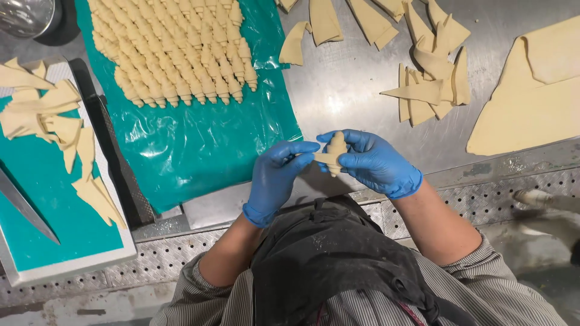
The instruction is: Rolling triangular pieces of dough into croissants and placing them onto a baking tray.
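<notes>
Both gloved hands met over the steel table's (338, 90) near edge, just above the person's dark apron (326, 259). The left hand (275, 178) had its fingers (296, 150) curled loosely, the thumb and forefinger pinching one end of a dough roll (333, 152). The right hand (374, 162) was closed round the other side of it, fingertips pressed on the pastry, palm cupped behind. Neither hand was clenched hard; both were grasping the one piece.

The roll was pale, small and half wound, thick in the middle, with a pointed tip sticking up and another poking down between the gloves. It was held off the table.

To the left lay a teal sheet (199, 145) carrying rows of finished rolls (175, 48). Cut dough triangles (426, 90) sat beyond the right hand, and more on a teal tray (66, 229) at far left, beside a knife (24, 208).
</notes>
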